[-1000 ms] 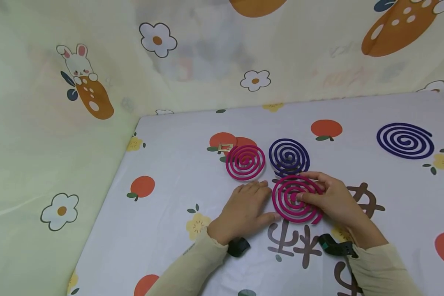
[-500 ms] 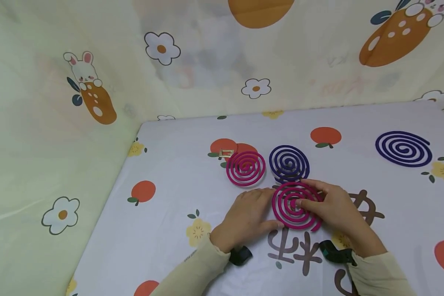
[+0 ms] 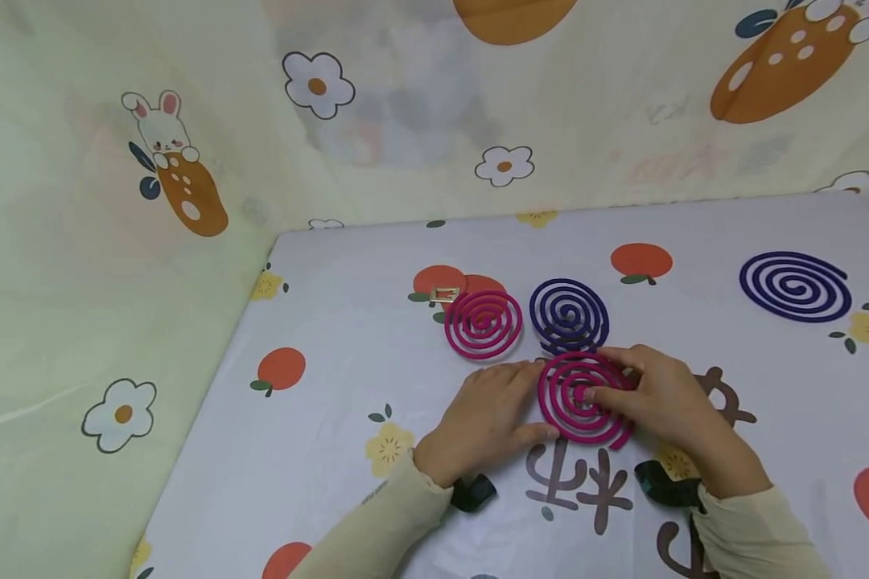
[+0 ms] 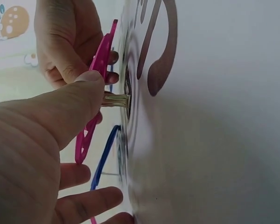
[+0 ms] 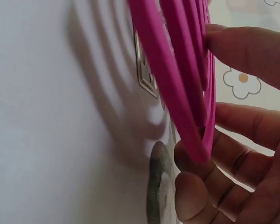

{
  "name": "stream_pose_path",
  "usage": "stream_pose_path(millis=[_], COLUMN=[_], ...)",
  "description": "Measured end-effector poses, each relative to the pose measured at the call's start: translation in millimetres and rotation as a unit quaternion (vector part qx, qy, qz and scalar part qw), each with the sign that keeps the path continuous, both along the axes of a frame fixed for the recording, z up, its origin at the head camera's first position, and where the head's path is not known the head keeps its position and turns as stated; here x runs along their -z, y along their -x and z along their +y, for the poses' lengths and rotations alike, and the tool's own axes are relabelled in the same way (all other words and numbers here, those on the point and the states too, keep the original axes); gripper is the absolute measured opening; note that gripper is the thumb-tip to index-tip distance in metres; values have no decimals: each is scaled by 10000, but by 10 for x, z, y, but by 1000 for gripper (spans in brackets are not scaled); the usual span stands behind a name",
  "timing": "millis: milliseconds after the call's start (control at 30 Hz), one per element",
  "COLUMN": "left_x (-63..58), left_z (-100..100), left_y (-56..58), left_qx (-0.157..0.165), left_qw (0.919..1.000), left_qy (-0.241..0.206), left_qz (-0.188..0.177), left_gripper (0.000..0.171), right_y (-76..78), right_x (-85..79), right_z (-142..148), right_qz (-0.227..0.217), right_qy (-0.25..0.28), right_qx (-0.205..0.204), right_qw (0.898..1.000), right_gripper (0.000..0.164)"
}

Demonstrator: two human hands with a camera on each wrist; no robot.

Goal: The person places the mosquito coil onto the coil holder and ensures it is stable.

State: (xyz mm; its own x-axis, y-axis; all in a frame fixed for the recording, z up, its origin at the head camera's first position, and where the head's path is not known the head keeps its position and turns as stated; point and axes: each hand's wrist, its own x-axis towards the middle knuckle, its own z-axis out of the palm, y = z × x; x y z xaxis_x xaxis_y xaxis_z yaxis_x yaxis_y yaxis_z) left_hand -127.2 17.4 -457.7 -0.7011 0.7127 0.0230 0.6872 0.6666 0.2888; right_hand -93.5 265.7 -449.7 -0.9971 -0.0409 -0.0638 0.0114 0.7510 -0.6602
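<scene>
In the head view, a pink mosquito coil (image 3: 561, 420) is raised a little off the table, with a small gold metal stand (image 4: 115, 100) under its middle in the left wrist view. My right hand (image 3: 662, 402) pinches the coil, thumb near its centre and fingers at its right and far edge. At the coil's left edge, my left hand (image 3: 481, 418) touches it with outstretched thumb and fingers. Just behind is a blue coil (image 3: 568, 310); a second pink coil (image 3: 482, 324) lies to its left. How the stand meets the held coil is partly hidden.
Another gold stand (image 3: 445, 295) lies beside the second pink coil. Far to the right is a second blue coil (image 3: 795, 286). The table (image 3: 362, 322) has a printed white cloth, and a patterned curtain (image 3: 405, 96) rises along its back and left edges.
My left hand has shifted slightly right, bringing its fingertips and thumb to the pink coil's edge. The right hand keeps its pinch on the coil. The head view has tilted slightly.
</scene>
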Motion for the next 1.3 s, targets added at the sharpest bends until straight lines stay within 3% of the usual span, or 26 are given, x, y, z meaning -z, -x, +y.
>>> stream_pose_path(millis=[633,1300], left_x=[-17,-11], left_z=[79,87], left_y=[58,31], left_qx=[-55,-139], left_qw=[9997,9994], left_qy=[-2,72], left_qz=[253,297], left_gripper=[82,83], right_y=[92,51], right_x=[-30,-35], right_z=[4,-16], right_qz=[386,207], right_qy=[-266,-495], right_qx=[-27,-124], right_qw=[9989,9985], right_gripper=[66,62])
